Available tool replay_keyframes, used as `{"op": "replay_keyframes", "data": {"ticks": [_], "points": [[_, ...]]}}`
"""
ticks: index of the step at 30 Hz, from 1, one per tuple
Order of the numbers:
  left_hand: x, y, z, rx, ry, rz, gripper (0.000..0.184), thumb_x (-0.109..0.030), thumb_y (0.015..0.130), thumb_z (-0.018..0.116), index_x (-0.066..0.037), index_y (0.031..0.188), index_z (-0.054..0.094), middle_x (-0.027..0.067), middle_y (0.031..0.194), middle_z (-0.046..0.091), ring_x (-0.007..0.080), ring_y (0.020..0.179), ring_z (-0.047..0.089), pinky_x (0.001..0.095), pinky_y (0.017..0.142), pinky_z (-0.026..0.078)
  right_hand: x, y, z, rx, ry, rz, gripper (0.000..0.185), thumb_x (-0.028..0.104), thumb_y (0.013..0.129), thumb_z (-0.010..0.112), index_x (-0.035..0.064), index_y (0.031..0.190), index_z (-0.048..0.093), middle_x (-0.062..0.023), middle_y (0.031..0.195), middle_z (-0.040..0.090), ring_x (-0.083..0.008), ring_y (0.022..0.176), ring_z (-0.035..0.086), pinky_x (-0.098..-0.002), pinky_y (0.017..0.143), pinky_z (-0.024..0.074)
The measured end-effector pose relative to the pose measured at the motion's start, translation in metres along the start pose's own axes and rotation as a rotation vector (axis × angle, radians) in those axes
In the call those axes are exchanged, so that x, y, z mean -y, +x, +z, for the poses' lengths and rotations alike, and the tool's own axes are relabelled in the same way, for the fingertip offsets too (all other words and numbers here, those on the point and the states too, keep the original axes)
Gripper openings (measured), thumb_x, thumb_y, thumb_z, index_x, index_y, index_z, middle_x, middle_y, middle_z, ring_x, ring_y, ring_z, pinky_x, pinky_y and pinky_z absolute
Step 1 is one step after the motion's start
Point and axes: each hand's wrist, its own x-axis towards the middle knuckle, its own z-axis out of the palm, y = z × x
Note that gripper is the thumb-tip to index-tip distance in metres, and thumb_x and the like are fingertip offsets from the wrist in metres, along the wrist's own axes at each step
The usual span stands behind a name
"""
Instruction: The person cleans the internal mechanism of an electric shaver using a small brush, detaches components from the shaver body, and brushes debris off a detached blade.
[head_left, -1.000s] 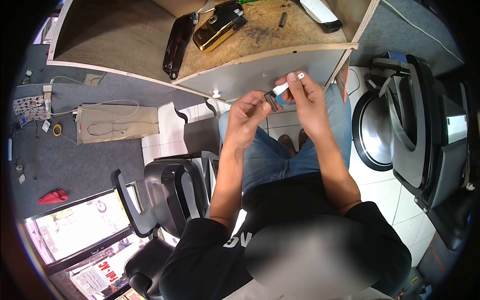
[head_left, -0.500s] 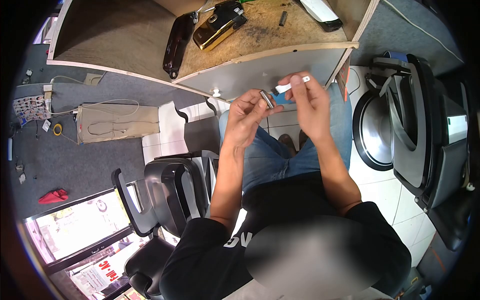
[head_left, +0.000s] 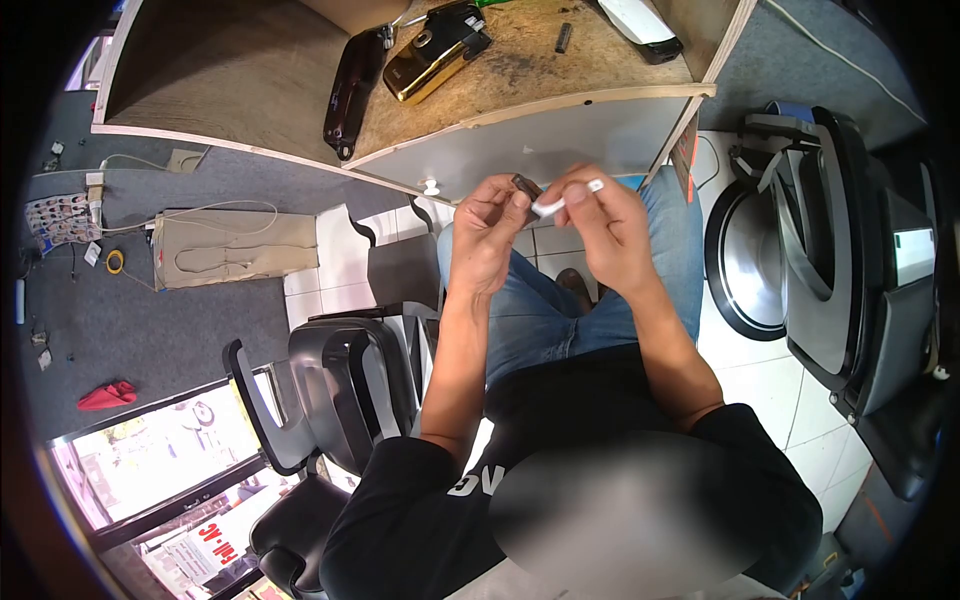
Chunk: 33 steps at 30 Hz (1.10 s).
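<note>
My left hand point(head_left: 484, 236) pinches a small dark metal shaver part point(head_left: 524, 187) between thumb and fingers, over my lap. In my right hand point(head_left: 618, 236) is a small white cleaning brush point(head_left: 548, 208), gripped near its handle end. The brush's head end meets the shaver part; motion blurs it, and its bristles are hard to make out. Above the hands, on the wooden shelf, lie a gold and black shaver point(head_left: 432, 58), a dark red hair clipper point(head_left: 353, 95) and a little black bar-shaped piece point(head_left: 564, 38).
A white and black clipper point(head_left: 641, 28) sits at the shelf's right. The drawer front with a white knob point(head_left: 431, 187) stands just beyond my hands. Black salon chairs point(head_left: 345, 385) are at left, another chair point(head_left: 850, 270) at right. Flattened cardboard point(head_left: 235, 247) lies further left.
My right hand has moved slightly down and left, bringing the brush onto the shaver part. The shaver part has turned a little in my left hand.
</note>
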Motion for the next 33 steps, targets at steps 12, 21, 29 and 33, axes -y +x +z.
{"op": "replay_keyframes", "data": {"ticks": [12,21,29,33], "points": [[-0.004,-0.004,0.022,-0.139,0.615,0.266,0.016,-0.002,0.100,0.078,0.000,0.115,0.073,0.0072,0.106,0.075,0.0184,0.103,0.070,0.0354,0.100,0.056,-0.008,0.006,0.000,-0.203,-0.145,-0.077,0.031,0.022,0.116,0.057,-0.0005,0.103,0.074,-0.0067,0.094,0.077,-0.0135,0.078,0.066,-0.0309,0.070,0.0530],[-0.015,-0.003,0.032,-0.127,1.137,0.475,0.018,-0.001,0.093,0.080,0.000,0.110,0.073,0.0111,0.105,0.076,0.0298,0.104,0.070,0.0393,0.096,0.054,0.001,0.005,-0.002,-0.201,-0.186,-0.055,0.031,0.022,0.116,0.057,0.0014,0.102,0.075,-0.0077,0.089,0.075,-0.0138,0.074,0.065,-0.0305,0.067,0.0516],[-0.014,-0.001,0.033,-0.099,1.237,0.614,0.017,0.002,0.091,0.079,-0.002,0.106,0.072,0.0106,0.105,0.075,0.0337,0.103,0.066,0.0434,0.092,0.052,-0.002,0.009,-0.001,-0.376,-0.252,0.096,0.030,0.024,0.115,0.060,0.0017,0.102,0.075,-0.0085,0.081,0.074,-0.0157,0.069,0.067,-0.0325,0.065,0.0518],[-0.014,-0.001,0.034,-0.097,1.269,0.614,0.018,0.003,0.091,0.079,-0.002,0.106,0.072,0.0101,0.104,0.075,0.0340,0.103,0.065,0.0436,0.092,0.052,-0.007,0.007,-0.004,-0.196,-0.267,0.091,0.030,0.024,0.115,0.060,0.0018,0.103,0.075,-0.0083,0.082,0.074,-0.0155,0.069,0.067,-0.0320,0.065,0.0510]]}}
